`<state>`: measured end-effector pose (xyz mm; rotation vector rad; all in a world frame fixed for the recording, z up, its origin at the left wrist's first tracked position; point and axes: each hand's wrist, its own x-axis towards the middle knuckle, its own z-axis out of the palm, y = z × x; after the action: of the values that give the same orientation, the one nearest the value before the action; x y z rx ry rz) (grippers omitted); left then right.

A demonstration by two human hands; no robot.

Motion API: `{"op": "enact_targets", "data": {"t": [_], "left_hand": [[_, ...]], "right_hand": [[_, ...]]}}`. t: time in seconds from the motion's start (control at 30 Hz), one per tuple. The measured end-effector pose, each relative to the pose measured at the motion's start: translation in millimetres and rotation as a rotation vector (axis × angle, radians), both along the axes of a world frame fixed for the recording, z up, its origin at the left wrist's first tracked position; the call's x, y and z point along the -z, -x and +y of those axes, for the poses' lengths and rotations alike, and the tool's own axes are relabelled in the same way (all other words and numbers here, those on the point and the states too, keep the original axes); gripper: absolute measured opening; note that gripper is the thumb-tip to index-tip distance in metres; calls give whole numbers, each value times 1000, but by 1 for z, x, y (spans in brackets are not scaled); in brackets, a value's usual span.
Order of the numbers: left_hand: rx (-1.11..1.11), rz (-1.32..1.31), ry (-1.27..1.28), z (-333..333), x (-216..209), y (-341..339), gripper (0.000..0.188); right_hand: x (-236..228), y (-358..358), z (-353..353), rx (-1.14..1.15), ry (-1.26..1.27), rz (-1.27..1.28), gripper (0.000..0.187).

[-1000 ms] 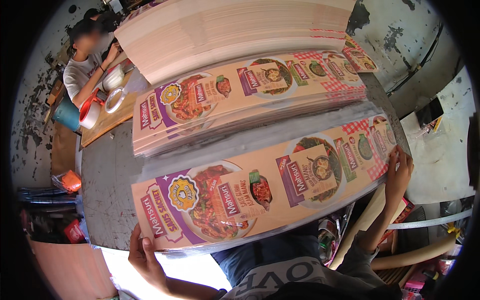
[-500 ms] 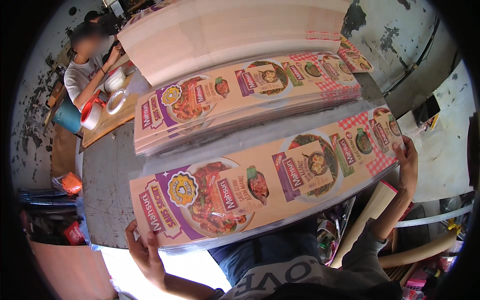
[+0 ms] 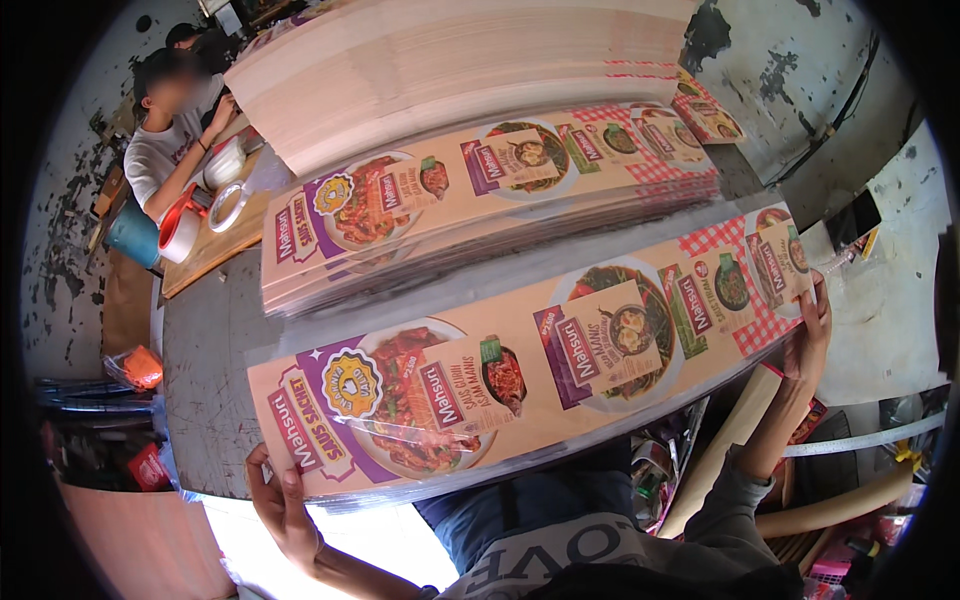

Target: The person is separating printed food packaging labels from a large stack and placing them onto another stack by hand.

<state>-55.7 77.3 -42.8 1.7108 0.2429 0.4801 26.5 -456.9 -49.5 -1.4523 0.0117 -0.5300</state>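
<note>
A long printed sheet [image 3: 520,350] with food pictures and a red checked end lies across the near side of the table, under shiny clear plastic. My left hand [image 3: 285,510] grips its near left corner, thumb on top. At the opposite end, my right hand [image 3: 808,335] holds the right edge, with some fingers hidden behind it. Layered edges show along the front, but I cannot tell how many sheets are in my grasp. Just beyond lies a stack of matching printed sheets [image 3: 450,195], with clear plastic along its near side.
A tall stack of pale boards [image 3: 460,75] rises behind. The grey tabletop [image 3: 210,350] shows at left. A person [image 3: 165,150] sits at a wooden table [image 3: 225,240] bearing a red tape dispenser [image 3: 182,228] and tape roll [image 3: 230,205]. Cardboard tubes [image 3: 725,455] lean at lower right.
The near printed sheet has shifted a little to the left and appears slightly raised, with both hands still on its ends. My right hand's fingers have moved along the edge.
</note>
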Motion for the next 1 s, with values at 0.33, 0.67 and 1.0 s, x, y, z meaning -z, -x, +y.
{"op": "enact_targets", "data": {"t": [0.33,0.67,1.0], "left_hand": [[10,-9,25,0,2,-1,38],[-67,-76,-59,1,15,1,42],[-106,-192,-162,0,26,0,49]], "right_hand": [[35,10,-27,78,-420,-109,51],[42,14,-41,-62,-231,-49,73],[48,32,-59,-63,335,165,105]]}}
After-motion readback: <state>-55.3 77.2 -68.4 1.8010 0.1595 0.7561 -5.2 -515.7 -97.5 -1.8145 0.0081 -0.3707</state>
